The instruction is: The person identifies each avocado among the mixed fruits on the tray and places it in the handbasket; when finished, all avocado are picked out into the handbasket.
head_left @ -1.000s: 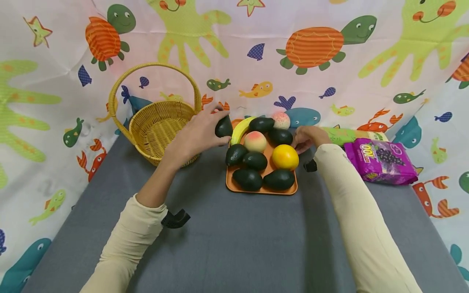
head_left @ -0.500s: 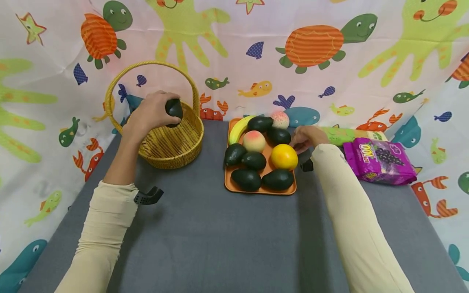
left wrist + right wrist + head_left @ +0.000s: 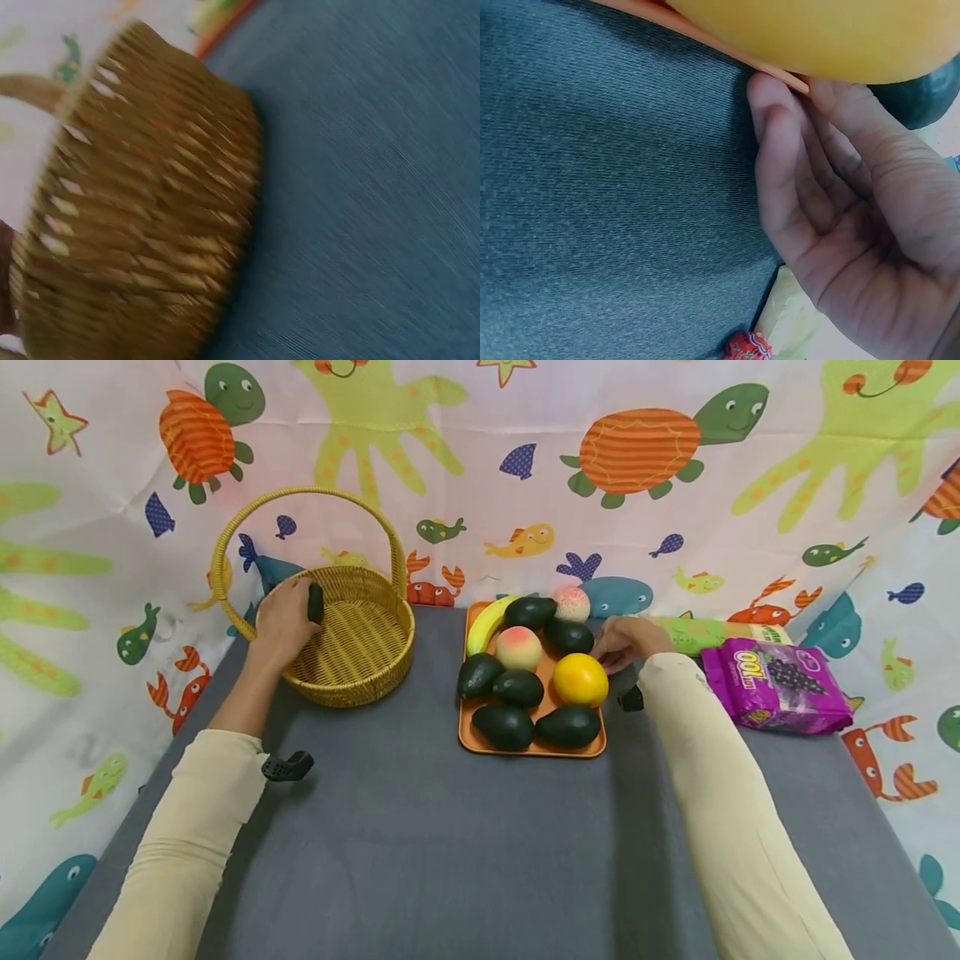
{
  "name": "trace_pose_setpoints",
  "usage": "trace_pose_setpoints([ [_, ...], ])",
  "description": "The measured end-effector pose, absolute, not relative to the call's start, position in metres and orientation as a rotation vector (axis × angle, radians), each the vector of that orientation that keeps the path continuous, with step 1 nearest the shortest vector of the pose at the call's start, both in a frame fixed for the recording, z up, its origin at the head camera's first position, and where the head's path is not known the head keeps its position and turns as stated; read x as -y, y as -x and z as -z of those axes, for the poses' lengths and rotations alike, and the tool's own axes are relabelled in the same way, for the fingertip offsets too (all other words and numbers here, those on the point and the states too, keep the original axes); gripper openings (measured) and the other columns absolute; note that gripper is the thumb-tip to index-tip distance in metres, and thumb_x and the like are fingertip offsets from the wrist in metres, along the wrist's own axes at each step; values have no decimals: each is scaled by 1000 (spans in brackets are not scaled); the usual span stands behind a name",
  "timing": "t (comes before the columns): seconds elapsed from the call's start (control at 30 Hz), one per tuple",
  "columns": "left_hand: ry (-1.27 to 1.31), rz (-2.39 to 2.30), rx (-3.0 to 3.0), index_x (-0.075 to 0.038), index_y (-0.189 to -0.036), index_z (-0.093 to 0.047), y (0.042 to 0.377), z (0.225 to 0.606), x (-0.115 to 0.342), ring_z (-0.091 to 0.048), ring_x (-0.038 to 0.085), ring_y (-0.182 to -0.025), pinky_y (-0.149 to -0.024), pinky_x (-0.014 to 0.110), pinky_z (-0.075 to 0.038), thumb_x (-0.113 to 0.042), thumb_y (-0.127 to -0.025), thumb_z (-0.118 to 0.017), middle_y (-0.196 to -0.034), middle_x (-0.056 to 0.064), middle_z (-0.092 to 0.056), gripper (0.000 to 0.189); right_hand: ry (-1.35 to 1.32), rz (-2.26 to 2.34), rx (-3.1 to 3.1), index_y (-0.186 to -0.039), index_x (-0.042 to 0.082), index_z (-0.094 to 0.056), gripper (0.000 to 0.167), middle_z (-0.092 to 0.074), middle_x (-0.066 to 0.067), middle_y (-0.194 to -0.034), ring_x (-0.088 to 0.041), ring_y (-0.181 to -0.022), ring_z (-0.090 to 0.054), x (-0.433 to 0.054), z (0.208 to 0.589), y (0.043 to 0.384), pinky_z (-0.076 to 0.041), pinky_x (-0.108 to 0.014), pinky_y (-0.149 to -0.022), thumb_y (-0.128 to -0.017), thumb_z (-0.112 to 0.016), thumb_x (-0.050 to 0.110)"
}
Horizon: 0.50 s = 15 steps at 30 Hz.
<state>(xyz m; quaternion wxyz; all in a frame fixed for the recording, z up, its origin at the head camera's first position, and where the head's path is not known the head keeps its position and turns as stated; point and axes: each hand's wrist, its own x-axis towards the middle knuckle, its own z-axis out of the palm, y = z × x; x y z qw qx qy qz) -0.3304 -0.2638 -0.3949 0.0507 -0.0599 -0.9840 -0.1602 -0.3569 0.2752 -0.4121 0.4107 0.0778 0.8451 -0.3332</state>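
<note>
At the left side of the woven basket (image 3: 352, 695), my left hand (image 3: 283, 620) reaches over the rim and holds a dark avocado (image 3: 316, 603) inside it. In the blurred left wrist view, the basket's wall (image 3: 157, 187) hides most of that hand, and the avocado does not show. My right hand (image 3: 628, 642) pinches the right edge of the orange tray (image 3: 551, 700) between thumb and fingers. The right wrist view shows the tray's rim (image 3: 731, 51) at the fingertips, beneath a yellow-orange fruit (image 3: 832, 37). Several avocados (image 3: 567, 727), peaches (image 3: 518, 648) and a banana (image 3: 484, 625) lie on the tray.
The basket's tall handle (image 3: 315, 489) arches over its opening. Right of my right hand lie a purple grape-printed package (image 3: 787, 687) and a green package (image 3: 697, 635). A cartoon-printed cloth (image 3: 480, 468) stands behind the grey table (image 3: 450, 852).
My left hand has carried the avocado leftward from beside the tray, over the basket and down into it. The right hand has stayed at the tray's edge.
</note>
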Motion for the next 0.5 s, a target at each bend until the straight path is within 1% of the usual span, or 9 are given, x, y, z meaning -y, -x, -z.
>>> trace_pose_setpoints([
  [0.07, 134, 480, 2962, 8, -151, -42, 328, 407, 271, -32, 62, -147, -111, 89, -19, 1, -89, -77, -159, 35, -37, 71, -188, 834, -2137, -118, -6, -67, 27, -70, -5, -80, -13, -67, -68, -273, 414, 357, -63, -29, -83, -99, -72, 12],
  [0.13, 73, 480, 2964, 5, -155, -40, 324, 416, 276, -17, 65, -152, -103, 96, -11, 0, -92, -73, -165, 32, -26, 71, -183, 832, -2137, -121, -7, -66, 30, -69, -5, -81, -13, -68, -68, -270, 416, 358, -63, -29, -84, -99, -72, 12],
  [0.17, 45, 474, 2974, 3, -157, -38, 323, 419, 277, -10, 66, -153, -100, 97, -10, -1, -94, -71, -166, 33, -23, 71, -182, 827, -2136, -123, -7, -66, 31, -69, -5, -81, -13, -68, -68, -270, 416, 358, -63, -29, -85, -99, -72, 12],
  [0.2, 14, 466, 2984, 1, -159, -35, 322, 421, 276, -4, 65, -154, -98, 98, -11, -1, -96, -69, -166, 33, -22, 71, -176, 826, -2134, -124, -8, -65, 33, -70, -5, -82, -13, -69, -68, -269, 417, 358, -63, -29, -85, -99, -72, 13],
  [0.23, -22, 455, 2996, 0, -160, -33, 321, 422, 275, -2, 67, -153, -97, 98, -14, -3, -97, -67, -166, 34, -21, 72, -173, 824, -2131, -126, -8, -65, 35, -69, -5, -83, -13, -69, -68, -269, 418, 359, -63, -29, -87, -99, -72, 13],
  [0.33, -106, 432, 3016, -3, -163, -30, 320, 423, 265, -8, 67, -151, -98, 96, -19, -4, -101, -61, -158, 39, -30, 69, -173, 813, -2132, -127, -8, -64, 36, -69, -5, -83, -13, -70, -68, -271, 418, 360, -63, -30, -88, -99, -72, 14],
  [0.37, -124, 432, 3021, -3, -163, -30, 320, 423, 261, -8, 67, -151, -98, 96, -20, -5, -102, -59, -156, 40, -32, 68, -173, 811, -2131, -127, -8, -64, 36, -69, -5, -83, -13, -70, -68, -272, 418, 361, -63, -30, -87, -100, -71, 14],
  [0.47, -183, 439, 3023, -4, -164, -29, 320, 422, 250, -5, 67, -151, -100, 95, -20, -6, -104, -54, -156, 40, -32, 65, -174, 815, -2138, -124, -7, -65, 32, -69, -5, -82, -13, -69, -68, -276, 418, 363, -63, -29, -84, -100, -71, 14],
  [0.5, -199, 433, 3022, -5, -164, -29, 320, 422, 248, -4, 67, -152, -100, 96, -19, -7, -104, -54, -156, 40, -32, 65, -166, 821, -2140, -123, -7, -66, 32, -70, -5, -82, -13, -69, -68, -277, 419, 363, -63, -28, -83, -99, -72, 14],
])
